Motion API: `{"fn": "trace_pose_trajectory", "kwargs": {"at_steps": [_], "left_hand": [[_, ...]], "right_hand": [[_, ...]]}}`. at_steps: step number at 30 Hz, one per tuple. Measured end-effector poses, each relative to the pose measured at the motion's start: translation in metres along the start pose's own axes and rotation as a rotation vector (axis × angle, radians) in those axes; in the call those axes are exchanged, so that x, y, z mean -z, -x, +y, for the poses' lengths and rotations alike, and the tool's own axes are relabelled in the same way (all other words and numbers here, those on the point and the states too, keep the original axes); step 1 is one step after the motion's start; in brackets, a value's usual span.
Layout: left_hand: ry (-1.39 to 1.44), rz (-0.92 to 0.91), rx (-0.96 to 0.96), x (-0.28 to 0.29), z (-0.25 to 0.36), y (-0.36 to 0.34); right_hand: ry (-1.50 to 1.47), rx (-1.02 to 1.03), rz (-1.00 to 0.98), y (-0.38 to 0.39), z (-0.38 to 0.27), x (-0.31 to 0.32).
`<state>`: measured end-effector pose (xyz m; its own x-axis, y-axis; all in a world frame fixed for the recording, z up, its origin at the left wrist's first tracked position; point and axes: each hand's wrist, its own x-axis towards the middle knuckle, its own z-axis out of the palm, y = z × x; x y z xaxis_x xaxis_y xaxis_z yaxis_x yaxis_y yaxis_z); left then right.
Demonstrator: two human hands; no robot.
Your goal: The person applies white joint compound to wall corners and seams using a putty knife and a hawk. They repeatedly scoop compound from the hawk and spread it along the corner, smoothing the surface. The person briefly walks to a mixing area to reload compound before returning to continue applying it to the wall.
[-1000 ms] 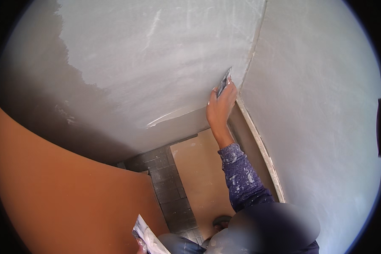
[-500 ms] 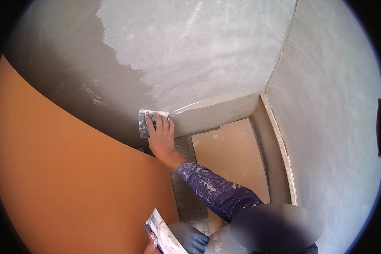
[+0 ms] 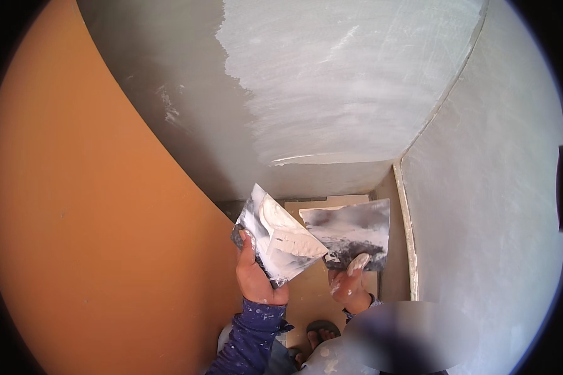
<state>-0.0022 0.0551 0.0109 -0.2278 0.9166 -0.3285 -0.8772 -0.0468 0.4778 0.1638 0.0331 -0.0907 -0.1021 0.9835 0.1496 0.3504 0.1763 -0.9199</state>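
Observation:
My left hand (image 3: 256,279), in a paint-spattered dark blue sleeve, is closed around the edge of a flat putty blade (image 3: 250,214). A thick layer of white putty (image 3: 289,232) lies across its upper face. My right hand (image 3: 349,290) grips a second, wider putty blade (image 3: 360,226), its thumb whitened with putty pressed on the smeared face. The two blades are side by side, their nearest corners overlapping or almost meeting in the picture. Beyond them stands a grey wall with a broad pale coat of putty (image 3: 331,94); a thin ridge runs along the coat's lower edge.
An orange panel (image 3: 100,219) fills the left side. Another grey wall (image 3: 481,187) rises on the right, with a pale strip (image 3: 408,231) at its foot. A tan board (image 3: 309,287) lies on the floor below. A sandalled foot (image 3: 322,331) shows near the lower edge.
My right hand has drawn its blade back from the wall's lower part. My left hand has risen from the lower edge with the putty-laden blade, bringing both together. The view has shifted.

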Motion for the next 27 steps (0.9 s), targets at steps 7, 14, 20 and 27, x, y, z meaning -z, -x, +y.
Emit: {"fn": "trace_pose_trajectory", "kwargs": {"at_steps": [7,14,20,27], "left_hand": [[-0.088,-0.074,0.032,0.000,0.020,-0.002],[-0.679,-0.154,-0.350,-0.015,0.047,-0.006],[-0.806,-0.183,-0.564,-0.028,0.045,0.000],[-0.919,-0.122,-0.670,-0.020,0.031,-0.001]], "right_hand": [[0.069,0.280,-0.225,-0.047,-0.074,0.021],[0.495,0.654,-0.112,-0.059,-0.122,0.087],[0.671,0.641,-0.377,-0.062,-0.135,0.090],[0.539,0.693,-0.312,-0.062,-0.088,0.073]]}}
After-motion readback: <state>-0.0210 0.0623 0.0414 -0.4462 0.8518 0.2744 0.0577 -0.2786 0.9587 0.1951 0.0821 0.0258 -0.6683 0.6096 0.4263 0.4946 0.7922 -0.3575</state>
